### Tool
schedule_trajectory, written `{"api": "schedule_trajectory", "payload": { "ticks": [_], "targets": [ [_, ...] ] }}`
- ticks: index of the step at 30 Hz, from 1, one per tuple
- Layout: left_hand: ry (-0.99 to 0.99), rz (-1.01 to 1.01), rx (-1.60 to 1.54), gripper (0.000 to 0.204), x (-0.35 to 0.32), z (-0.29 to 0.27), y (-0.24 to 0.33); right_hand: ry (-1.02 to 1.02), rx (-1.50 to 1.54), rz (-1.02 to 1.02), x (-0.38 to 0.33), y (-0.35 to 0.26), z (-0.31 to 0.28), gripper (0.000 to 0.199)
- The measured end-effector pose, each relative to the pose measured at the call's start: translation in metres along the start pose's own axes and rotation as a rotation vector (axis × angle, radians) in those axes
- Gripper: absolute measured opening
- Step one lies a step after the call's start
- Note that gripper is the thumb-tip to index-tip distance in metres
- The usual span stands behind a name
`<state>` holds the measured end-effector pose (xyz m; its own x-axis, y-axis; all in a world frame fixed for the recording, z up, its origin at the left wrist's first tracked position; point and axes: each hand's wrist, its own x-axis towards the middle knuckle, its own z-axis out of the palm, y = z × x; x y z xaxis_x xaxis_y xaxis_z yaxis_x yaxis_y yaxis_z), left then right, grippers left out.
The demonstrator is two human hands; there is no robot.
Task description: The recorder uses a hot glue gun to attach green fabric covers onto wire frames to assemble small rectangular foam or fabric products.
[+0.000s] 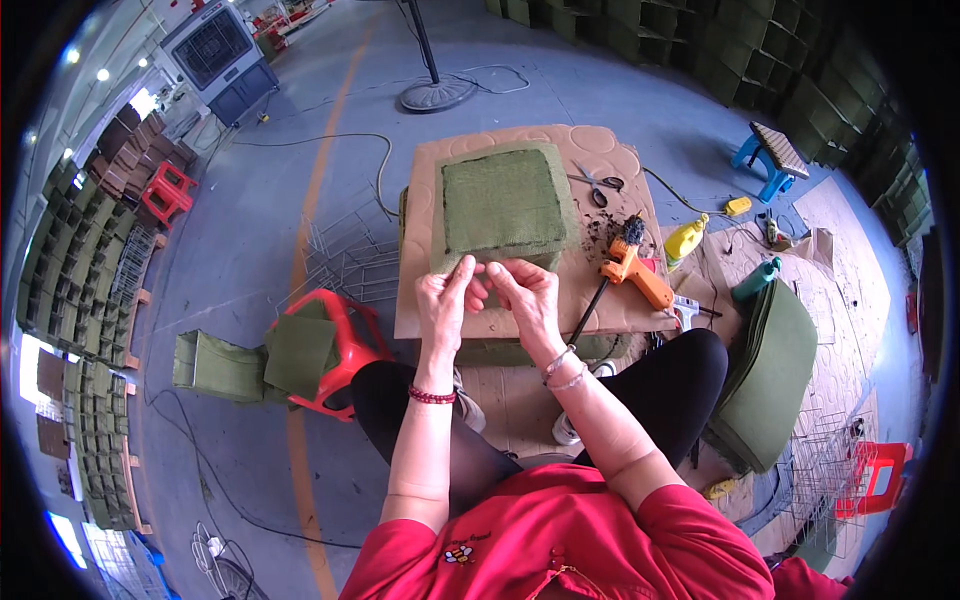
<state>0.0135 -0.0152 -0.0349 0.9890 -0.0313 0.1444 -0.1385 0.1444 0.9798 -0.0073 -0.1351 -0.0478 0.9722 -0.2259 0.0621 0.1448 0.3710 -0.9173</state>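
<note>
A square green fabric box (503,198) with dark seams along its top edges sits on a cardboard-covered work surface (425,300). At its near edge, my left hand (447,300) and my right hand (527,298) come close together, thumbs up and fingers curled. Both pinch the fabric along that edge; the fingertips underneath are partly hidden. Just right of the box lies an orange glue gun (640,278), its nozzle crusted with black and a black stick running from its back. Beyond it are dark-handled scissors (599,188), with black crumbs scattered around.
A yellow bottle (685,240) and a teal bottle (757,278) stand to the right, by stacked green panels (765,375). A red stool (345,350) holding green pieces is at left. Cables cross the floor. Wire frames (350,255) and a blue stool (770,160) are nearby.
</note>
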Motion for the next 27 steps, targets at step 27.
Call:
{"api": "schedule_trajectory", "payload": {
  "ticks": [27],
  "targets": [
    [0.011,-0.043,0.068,0.028,-0.003,-0.016,-0.006,0.088,0.053,-0.063,0.006,0.004,0.006,0.027]
  ]
}}
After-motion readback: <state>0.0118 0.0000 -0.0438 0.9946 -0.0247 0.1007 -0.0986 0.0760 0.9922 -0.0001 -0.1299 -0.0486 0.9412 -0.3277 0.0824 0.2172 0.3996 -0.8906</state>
